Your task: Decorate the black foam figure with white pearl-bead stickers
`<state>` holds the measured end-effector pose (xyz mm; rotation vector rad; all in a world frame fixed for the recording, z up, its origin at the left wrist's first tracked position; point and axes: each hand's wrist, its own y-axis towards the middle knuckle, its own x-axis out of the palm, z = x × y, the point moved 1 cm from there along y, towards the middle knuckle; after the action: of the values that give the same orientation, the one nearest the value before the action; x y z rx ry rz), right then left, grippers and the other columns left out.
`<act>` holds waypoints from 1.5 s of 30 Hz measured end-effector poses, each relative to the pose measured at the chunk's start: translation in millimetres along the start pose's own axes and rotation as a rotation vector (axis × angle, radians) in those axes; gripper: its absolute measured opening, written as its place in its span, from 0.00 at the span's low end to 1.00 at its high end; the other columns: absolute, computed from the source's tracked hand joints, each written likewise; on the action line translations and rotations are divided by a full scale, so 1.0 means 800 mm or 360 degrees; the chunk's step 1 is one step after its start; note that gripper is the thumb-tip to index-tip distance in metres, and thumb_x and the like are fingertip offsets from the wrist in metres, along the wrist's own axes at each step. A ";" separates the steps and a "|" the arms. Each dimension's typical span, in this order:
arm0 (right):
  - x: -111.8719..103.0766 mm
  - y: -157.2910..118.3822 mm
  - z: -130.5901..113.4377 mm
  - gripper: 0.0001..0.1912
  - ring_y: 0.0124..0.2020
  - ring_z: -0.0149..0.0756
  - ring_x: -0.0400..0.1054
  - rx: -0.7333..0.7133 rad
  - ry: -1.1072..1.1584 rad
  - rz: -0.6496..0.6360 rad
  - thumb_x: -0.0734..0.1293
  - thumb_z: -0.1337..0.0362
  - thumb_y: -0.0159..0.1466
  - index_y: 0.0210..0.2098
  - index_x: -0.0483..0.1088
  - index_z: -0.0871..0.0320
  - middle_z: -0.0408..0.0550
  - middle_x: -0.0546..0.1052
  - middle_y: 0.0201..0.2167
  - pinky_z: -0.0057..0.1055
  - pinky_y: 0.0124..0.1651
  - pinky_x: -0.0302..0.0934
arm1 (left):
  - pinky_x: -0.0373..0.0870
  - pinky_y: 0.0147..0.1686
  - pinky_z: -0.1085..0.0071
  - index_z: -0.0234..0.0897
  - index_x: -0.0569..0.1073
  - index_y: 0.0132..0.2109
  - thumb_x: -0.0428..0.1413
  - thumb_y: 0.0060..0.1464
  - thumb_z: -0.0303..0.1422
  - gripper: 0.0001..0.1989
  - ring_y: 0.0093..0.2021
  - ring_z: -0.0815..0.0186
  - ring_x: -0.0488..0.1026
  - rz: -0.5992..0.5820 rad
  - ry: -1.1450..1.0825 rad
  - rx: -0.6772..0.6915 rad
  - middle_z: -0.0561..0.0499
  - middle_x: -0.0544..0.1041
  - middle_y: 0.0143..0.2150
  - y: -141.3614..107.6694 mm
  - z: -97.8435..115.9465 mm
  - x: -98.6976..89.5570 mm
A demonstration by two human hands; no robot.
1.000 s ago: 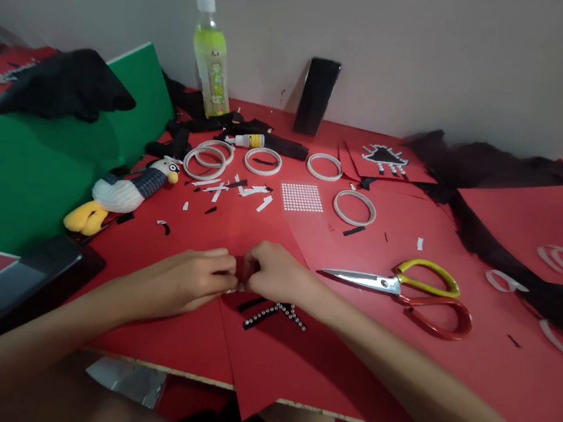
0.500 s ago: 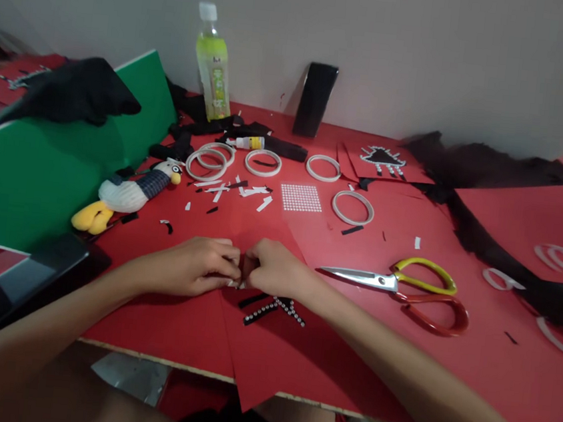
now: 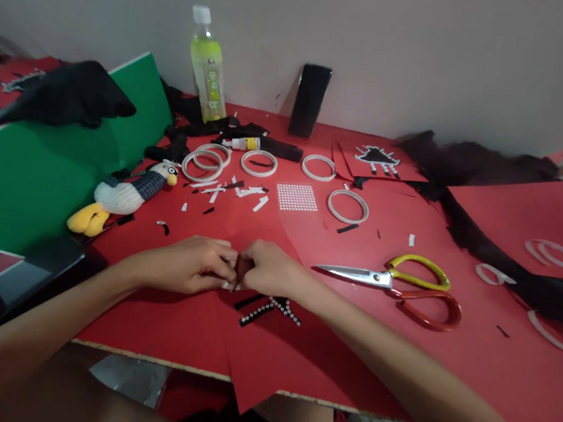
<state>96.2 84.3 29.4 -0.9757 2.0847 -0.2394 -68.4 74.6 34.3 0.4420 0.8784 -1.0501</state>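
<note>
Near the table's front, my left hand and my right hand meet, fingertips pinched together. A small whitish bit shows between them, too small to name. Just below my right hand lies a black shape with rows of shiny beads, on a red paper sheet; my hand hides part of the shape. Farther back is a grid of small beads. Scissors with yellow and red handles lie to the right of my right hand, blades pointing left.
Tape rings, paper scraps and a glue bottle lie behind the hands. A drink bottle and a phone stand farther back. At left are a plush bird and a green board; black fabric lies back right.
The view has shifted slightly, so most things appear a little farther left. The fingertips have moved only slightly and stay together.
</note>
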 end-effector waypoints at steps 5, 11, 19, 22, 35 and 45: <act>0.000 0.001 0.001 0.05 0.20 0.26 0.58 -0.0022 -0.0002 -0.0004 0.64 0.74 0.48 0.22 0.71 0.61 0.41 0.68 0.17 0.23 0.22 0.50 | 0.63 0.39 0.73 0.37 0.75 0.34 0.47 0.60 0.25 0.13 0.37 0.67 0.67 0.0001 -0.0083 -0.0011 0.49 0.75 0.34 0.004 0.000 0.000; 0.003 0.004 0.003 0.06 0.22 0.26 0.61 -0.0078 -0.0007 0.0030 0.65 0.75 0.47 0.23 0.72 0.61 0.42 0.72 0.20 0.22 0.23 0.51 | 0.61 0.49 0.67 0.41 0.76 0.31 0.52 0.58 0.26 0.11 0.35 0.68 0.69 -0.0233 -0.0328 0.0067 0.53 0.74 0.28 -0.012 0.017 0.014; 0.000 0.006 0.011 0.08 0.26 0.26 0.67 -0.0221 0.0168 0.0006 0.66 0.77 0.50 0.26 0.75 0.61 0.42 0.77 0.24 0.21 0.29 0.58 | 0.68 0.37 0.75 0.37 0.76 0.36 0.52 0.59 0.32 0.08 0.36 0.70 0.71 0.0400 -0.0648 -0.0290 0.51 0.72 0.34 -0.034 0.007 0.024; -0.011 0.002 0.012 0.11 0.33 0.27 0.70 -0.0320 0.0334 -0.0013 0.63 0.77 0.56 0.32 0.75 0.61 0.44 0.79 0.31 0.24 0.40 0.61 | 0.68 0.38 0.74 0.38 0.77 0.39 0.52 0.59 0.32 0.08 0.38 0.69 0.71 0.0589 -0.0477 -0.0303 0.51 0.72 0.34 -0.031 0.009 0.029; 0.003 -0.059 0.043 0.19 0.26 0.27 0.68 -0.0431 0.1244 -0.0087 0.66 0.50 0.59 0.35 0.72 0.63 0.46 0.75 0.30 0.27 0.33 0.65 | 0.65 0.48 0.59 0.39 0.68 0.50 0.52 0.58 0.25 0.13 0.40 0.65 0.70 0.1185 0.0719 0.0028 0.51 0.75 0.35 -0.016 0.048 0.049; 0.012 -0.062 0.055 0.18 0.22 0.23 0.64 -0.0313 0.1612 -0.0082 0.71 0.52 0.54 0.27 0.68 0.61 0.40 0.71 0.23 0.21 0.25 0.60 | 0.65 0.48 0.58 0.42 0.66 0.50 0.53 0.57 0.25 0.15 0.40 0.64 0.72 0.1151 0.0780 0.0005 0.52 0.77 0.36 -0.004 0.051 0.061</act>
<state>152.8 50.2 17.4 -1.1595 3.0363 -0.6722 -44.2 17.6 19.7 0.9592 1.0288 -0.2727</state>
